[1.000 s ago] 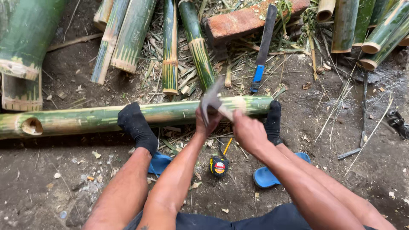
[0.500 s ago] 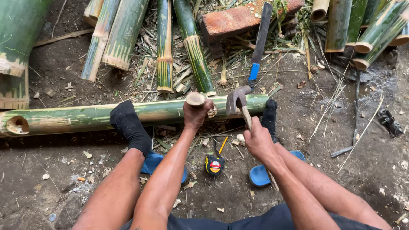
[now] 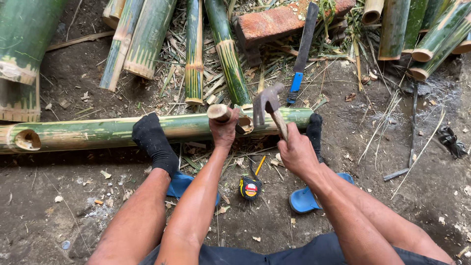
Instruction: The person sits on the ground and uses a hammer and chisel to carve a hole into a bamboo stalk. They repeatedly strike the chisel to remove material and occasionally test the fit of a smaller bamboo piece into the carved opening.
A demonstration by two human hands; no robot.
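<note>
Two bare forearms reach forward from the bottom edge, over dark trousers. Between the legs, on bare earth: one tape measure (image 3: 250, 188), black and yellow with a red face; two blue sandals (image 3: 305, 198), one under each heel.

Right hand (image 3: 296, 153): closed around the wooden handle of a hammer (image 3: 269, 104), whose dark metal head hangs just above the pole. Left hand (image 3: 224, 129): wrapped round a short wooden-handled tool (image 3: 219, 113), round butt end up; its lower end is hidden behind the fingers, at a notch cut in the pole.

One long green bamboo pole (image 3: 103, 131) lies crosswise on the ground, left to right, with an oval hole near its left end. Two feet in black socks (image 3: 151, 140) press against its near side, one either side of the hands. The right end of the pole stops just past the right foot.

Beyond the pole: several shorter cut bamboo lengths (image 3: 225, 54) pointing away, among dry leaf and splinter litter. One long blade with a blue handle (image 3: 303, 49) lies near a reddish brick (image 3: 279, 22). Thick bamboo sections (image 3: 24, 44) stand far left; further cut ends (image 3: 431, 34) are stacked far right. One dark scrap (image 3: 450, 140) lies on the soil at the right edge.
</note>
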